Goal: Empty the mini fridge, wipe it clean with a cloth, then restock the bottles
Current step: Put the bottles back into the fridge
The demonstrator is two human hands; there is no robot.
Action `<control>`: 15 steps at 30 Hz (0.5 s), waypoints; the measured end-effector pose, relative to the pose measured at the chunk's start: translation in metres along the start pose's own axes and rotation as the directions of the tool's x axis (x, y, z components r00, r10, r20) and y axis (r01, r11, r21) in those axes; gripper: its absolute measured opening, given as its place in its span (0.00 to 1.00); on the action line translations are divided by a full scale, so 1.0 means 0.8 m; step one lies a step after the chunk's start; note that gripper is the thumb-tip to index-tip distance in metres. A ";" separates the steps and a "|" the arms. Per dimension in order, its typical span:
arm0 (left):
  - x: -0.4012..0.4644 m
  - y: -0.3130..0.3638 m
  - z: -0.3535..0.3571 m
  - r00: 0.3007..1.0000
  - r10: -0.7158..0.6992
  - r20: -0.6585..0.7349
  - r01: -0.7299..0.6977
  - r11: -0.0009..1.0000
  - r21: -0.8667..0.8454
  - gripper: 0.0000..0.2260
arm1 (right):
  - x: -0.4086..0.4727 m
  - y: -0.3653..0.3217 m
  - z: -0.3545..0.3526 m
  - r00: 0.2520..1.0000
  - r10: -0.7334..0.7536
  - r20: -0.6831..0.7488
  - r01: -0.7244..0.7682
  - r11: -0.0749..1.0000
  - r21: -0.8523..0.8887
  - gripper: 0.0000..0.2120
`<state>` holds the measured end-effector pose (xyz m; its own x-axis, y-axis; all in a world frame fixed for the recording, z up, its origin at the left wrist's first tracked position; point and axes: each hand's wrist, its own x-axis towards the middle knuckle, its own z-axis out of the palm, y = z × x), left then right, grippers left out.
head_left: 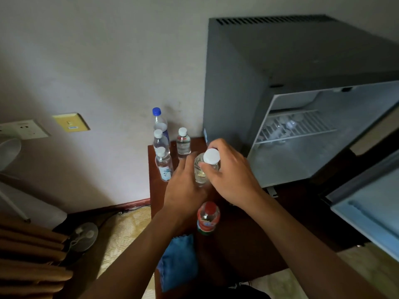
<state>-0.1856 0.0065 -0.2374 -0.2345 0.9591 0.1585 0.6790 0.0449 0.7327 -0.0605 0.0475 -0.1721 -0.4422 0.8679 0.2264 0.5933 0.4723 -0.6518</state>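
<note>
Bottle with white cap [208, 162], clear-bodied, is held upright above the dark wooden table [248, 244], just left of the open mini fridge [302, 104]. Right hand [228, 175] curls its fingers round the shoulder of the bottle just under the cap, while left hand [183, 190] wraps the lower body from the left; the two-handed hold seems to serve either setting the bottle down or lifting it, and which cannot be told. At the far left of the table stand four more bottles: a tall blue-capped bottle [159, 120] against the wall, two small white-capped bottles [160, 140] [164, 167] in a line in front of it, and another white-capped bottle [183, 143] just to their right. Nearer, a red-capped bottle [208, 217] stands below the hands, and a blue cloth [179, 262] lies at the near left edge of the table, apparently kept within reach for wiping. The fridge cavity shows a wire shelf [300, 126] with pale shapes beneath it, too blurred to identify, above a bare floor. Its door [367, 216] hangs open at the near right. Grouping the bottles on the left appears to keep the fridge opening unobstructed.
</note>
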 end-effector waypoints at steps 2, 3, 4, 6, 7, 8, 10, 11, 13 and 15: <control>-0.004 0.017 0.001 0.999 0.049 -0.017 -0.049 0.998 -0.025 0.27 | -0.011 0.005 -0.014 0.999 0.008 -0.046 -0.006 0.999 0.040 0.13; -0.006 0.024 0.002 0.997 0.076 -0.029 -0.077 0.996 -0.047 0.25 | -0.016 0.008 -0.021 0.998 0.010 -0.069 -0.007 0.998 0.055 0.13; -0.008 0.032 0.004 0.994 0.101 -0.038 -0.103 0.992 -0.068 0.25 | -0.022 0.010 -0.027 0.996 0.010 -0.092 -0.004 0.998 0.068 0.14; -0.009 0.045 0.011 0.989 0.138 -0.051 -0.144 0.982 -0.122 0.25 | -0.033 0.014 -0.042 0.990 -0.003 -0.138 0.017 0.995 0.100 0.15; -0.010 0.050 0.016 0.988 0.145 -0.057 -0.153 0.974 -0.165 0.25 | -0.038 0.016 -0.050 0.988 -0.012 -0.154 0.031 0.992 0.124 0.15; -0.010 0.056 0.021 0.989 0.137 -0.057 -0.146 0.965 -0.216 0.25 | -0.042 0.019 -0.058 0.987 -0.018 -0.160 0.043 0.987 0.155 0.15; -0.009 0.067 0.029 0.997 0.070 -0.038 -0.078 0.950 -0.303 0.24 | -0.047 0.033 -0.073 0.989 0.002 -0.149 0.036 0.968 0.250 0.14; -0.008 0.070 0.035 0.999 0.024 -0.021 -0.030 0.939 -0.342 0.24 | -0.049 0.045 -0.079 0.990 0.041 -0.132 0.001 0.953 0.304 0.13; -0.004 0.076 0.047 0.999 -0.040 0.014 0.043 0.912 -0.409 0.24 | -0.053 0.072 -0.087 0.988 0.138 -0.075 -0.101 0.922 0.374 0.15; -0.002 0.083 0.061 0.998 -0.059 0.039 0.069 0.914 -0.400 0.24 | -0.059 0.099 -0.087 0.981 0.191 0.012 -0.183 0.917 0.356 0.19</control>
<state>-0.1062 0.0218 -0.2209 -0.2468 0.9649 0.0895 0.3259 -0.0043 0.9454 0.0541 0.0547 -0.1844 -0.3288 0.9402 0.0885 0.3856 0.2192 -0.8962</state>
